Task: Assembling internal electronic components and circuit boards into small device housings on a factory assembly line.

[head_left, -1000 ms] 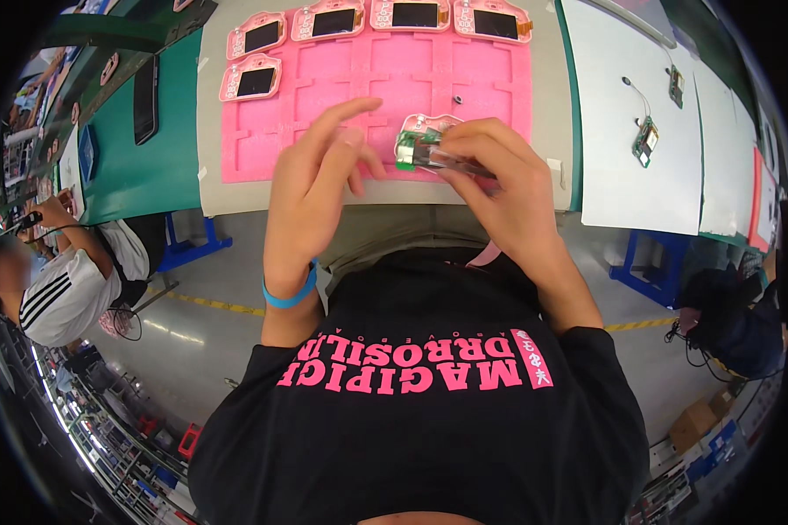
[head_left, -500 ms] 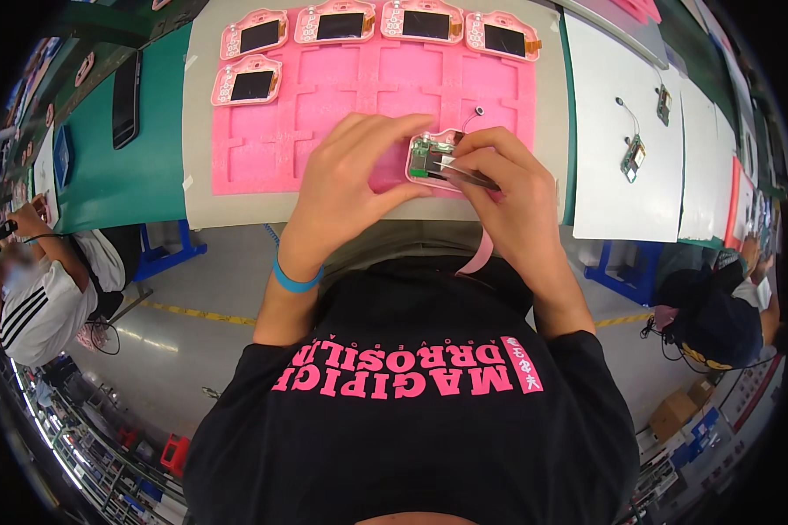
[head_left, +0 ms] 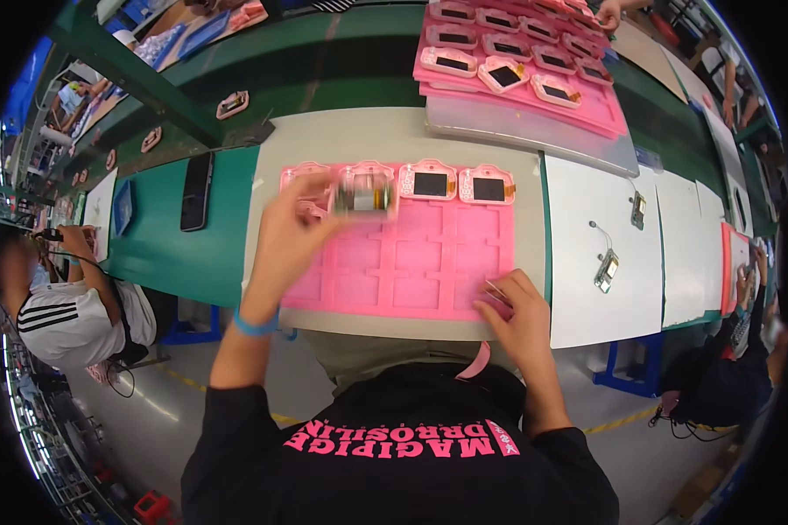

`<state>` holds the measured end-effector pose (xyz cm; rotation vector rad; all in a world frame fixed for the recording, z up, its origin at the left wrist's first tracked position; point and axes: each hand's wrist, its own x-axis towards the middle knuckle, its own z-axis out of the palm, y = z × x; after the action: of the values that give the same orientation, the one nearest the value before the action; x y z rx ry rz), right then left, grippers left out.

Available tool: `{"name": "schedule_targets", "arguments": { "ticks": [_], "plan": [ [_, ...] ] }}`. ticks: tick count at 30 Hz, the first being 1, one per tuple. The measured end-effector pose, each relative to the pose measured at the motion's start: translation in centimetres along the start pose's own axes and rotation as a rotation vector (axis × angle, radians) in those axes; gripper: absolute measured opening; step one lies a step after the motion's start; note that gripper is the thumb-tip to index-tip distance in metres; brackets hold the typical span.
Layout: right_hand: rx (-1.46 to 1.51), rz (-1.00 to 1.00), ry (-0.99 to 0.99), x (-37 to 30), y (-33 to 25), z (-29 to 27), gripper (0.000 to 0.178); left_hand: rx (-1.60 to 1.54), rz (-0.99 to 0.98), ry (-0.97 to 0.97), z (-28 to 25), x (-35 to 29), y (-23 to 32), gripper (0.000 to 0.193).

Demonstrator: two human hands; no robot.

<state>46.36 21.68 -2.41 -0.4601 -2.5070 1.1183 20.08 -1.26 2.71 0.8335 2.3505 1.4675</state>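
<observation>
With my left hand (head_left: 289, 227) I hold a blurred pink case (head_left: 364, 198) over the far side of the pink tray (head_left: 418, 294). My right hand (head_left: 522, 317) pinches a slim tool (head_left: 499, 291) by the tray's near right corner. To my right, a small circuit board (head_left: 606, 272) lies on white paper (head_left: 587, 308).

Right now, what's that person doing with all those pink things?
The person's left hand is holding a pink case over the far side of a pink tray; the case is blurred, but some of its insides show. The right hand holds a thin tool near the tray's closer right corner. Cases with dark screens sit in the far row, and two little circuit boards lie on white sheets to the right.
</observation>
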Motion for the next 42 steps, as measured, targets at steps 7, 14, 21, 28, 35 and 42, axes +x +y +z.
{"name": "schedule_targets", "arguments": {
  "ticks": [7,14,21,28,35,42],
  "plan": [
    [0.111,0.108,-0.083,0.9,-1.0,-2.3,0.017,0.438,0.220,0.205,1.6,15.7,-6.1,0.052],
    [-0.214,0.358,0.454,-0.5,7.1,-11.8,0.023,0.566,0.467,-0.067,3.1,3.1,2.2,0.030],
    [-0.432,0.377,0.285,0.8,11.3,-14.3,0.044,0.638,0.352,0.013,2.8,2.7,-1.6,0.014],
    [0.064,0.265,0.155,-1.6,20.7,-17.8,0.064,0.258,0.606,0.063,6.5,-4.4,-0.2,0.017],
    [0.213,0.504,-0.094,-0.6,13.5,-18.9,0.025,0.297,0.451,0.030,11.1,-11.7,1.1,0.020],
    [0.271,0.467,-0.368,-2.5,4.4,-11.0,0.027,-0.289,0.126,-0.207,12.8,-15.8,4.9,0.024]
  ]
}}
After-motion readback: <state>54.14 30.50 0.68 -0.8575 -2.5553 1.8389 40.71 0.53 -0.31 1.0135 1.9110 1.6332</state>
